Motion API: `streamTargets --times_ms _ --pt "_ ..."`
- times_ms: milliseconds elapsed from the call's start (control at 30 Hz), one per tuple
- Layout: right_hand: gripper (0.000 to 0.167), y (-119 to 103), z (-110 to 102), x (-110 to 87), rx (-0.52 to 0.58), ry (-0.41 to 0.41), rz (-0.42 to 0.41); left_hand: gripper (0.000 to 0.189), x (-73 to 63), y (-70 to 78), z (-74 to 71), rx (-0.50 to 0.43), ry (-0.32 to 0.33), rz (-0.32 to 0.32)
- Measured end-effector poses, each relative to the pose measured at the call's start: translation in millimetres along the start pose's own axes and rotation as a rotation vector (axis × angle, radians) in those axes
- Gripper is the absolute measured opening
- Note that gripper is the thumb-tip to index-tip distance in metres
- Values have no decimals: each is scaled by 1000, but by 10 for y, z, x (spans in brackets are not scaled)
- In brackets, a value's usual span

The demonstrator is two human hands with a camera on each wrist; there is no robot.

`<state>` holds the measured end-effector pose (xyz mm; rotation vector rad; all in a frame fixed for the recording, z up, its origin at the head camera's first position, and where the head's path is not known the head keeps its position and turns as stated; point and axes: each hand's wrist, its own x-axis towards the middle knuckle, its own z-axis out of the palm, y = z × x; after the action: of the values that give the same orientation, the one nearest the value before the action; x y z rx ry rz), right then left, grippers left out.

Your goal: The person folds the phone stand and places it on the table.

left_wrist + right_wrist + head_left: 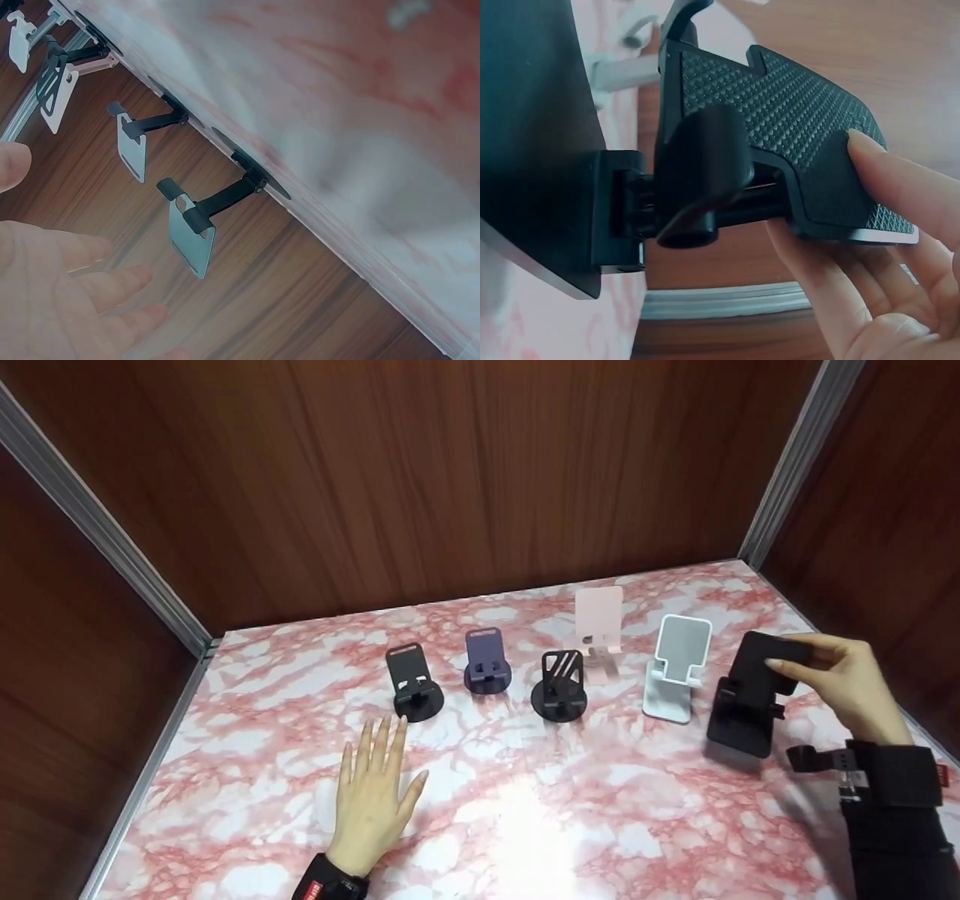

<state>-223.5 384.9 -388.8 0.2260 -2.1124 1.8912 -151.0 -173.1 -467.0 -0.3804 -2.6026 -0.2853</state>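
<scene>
My right hand point(851, 682) pinches the upper plate of a large black phone stand point(754, 667) at the right side of the table, thumb on the front and fingers behind. Up close in the right wrist view, the textured plate of this black phone stand point(780, 105) is tilted above its flat base, with a hinged arm between them. My left hand point(371, 799) is flat with straight fingers, palm down, and holds nothing. Just beyond its fingertips stands a dark grey phone stand point(407, 667) on a round base, also seen beside the hand in the left wrist view.
A purple phone stand point(484, 647), a black slotted one point(560, 701), a pink one point(598, 611) and a white-framed one point(667, 701) stand in a loose row. The red-and-white marbled table point(480, 802) meets wooden panels point(450, 472) at the back and sides.
</scene>
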Motion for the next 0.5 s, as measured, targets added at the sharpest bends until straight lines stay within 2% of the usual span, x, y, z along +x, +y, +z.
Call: streamTargets --times_ms 200,400,500 --pt "28 -153 150 -9 -61 -43 -27 70 5 -8 -8 -14 -10 -7" --pt "30 -250 282 -40 -301 -65 -72 68 52 7 -20 -30 -68 -13" --pt "29 -294 319 -43 -367 -56 -71 68 90 18 -34 -42 -73 -19"
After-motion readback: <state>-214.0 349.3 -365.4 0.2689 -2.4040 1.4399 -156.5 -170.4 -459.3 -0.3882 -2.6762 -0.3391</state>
